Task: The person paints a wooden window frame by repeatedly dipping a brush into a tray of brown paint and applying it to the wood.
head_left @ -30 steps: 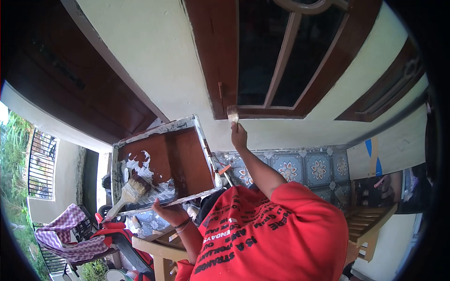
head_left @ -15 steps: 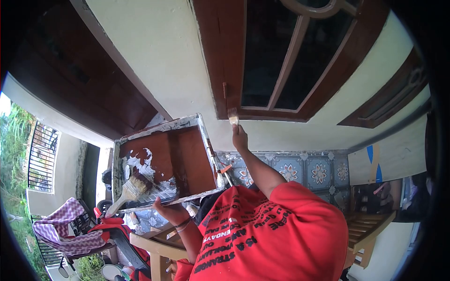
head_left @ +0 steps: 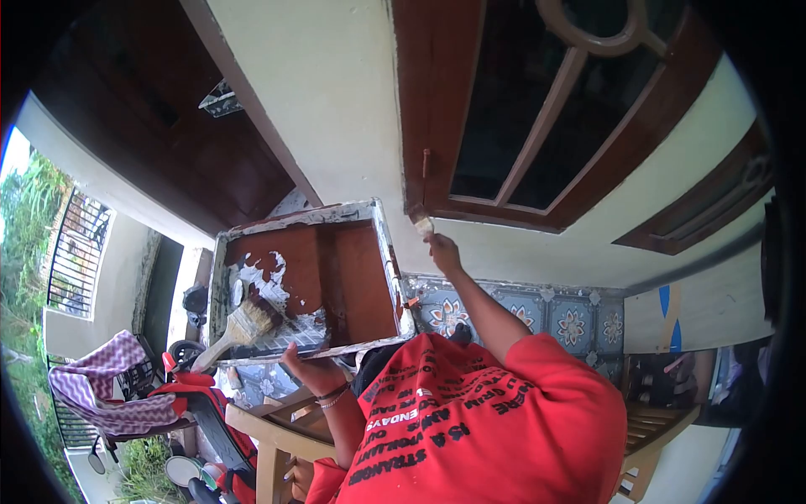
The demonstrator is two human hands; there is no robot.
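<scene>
In the head view, black lettering is printed across the red shirt point(head_left: 487, 420), seen upside down; the words "STRANGER" and "IS A" can be made out, the rest only in part. A paint tray point(head_left: 307, 281), its rim smeared white, is held tilted by its near edge. Brown paint covers most of its floor, with bare white patches at the left end. A wide paintbrush point(head_left: 237, 328) lies in it, bristles on the ribbed part and handle sticking out over the left rim.

The left hand point(head_left: 307, 370) is closed on the tray's near rim, fingers under it, a bracelet at the wrist. The right arm is stretched up; the right hand point(head_left: 443, 250) is closed around a small brush point(head_left: 421, 222), whose bristles touch the lower left corner of the brown window frame point(head_left: 437, 118), beside the cream wall point(head_left: 336, 101).
</scene>
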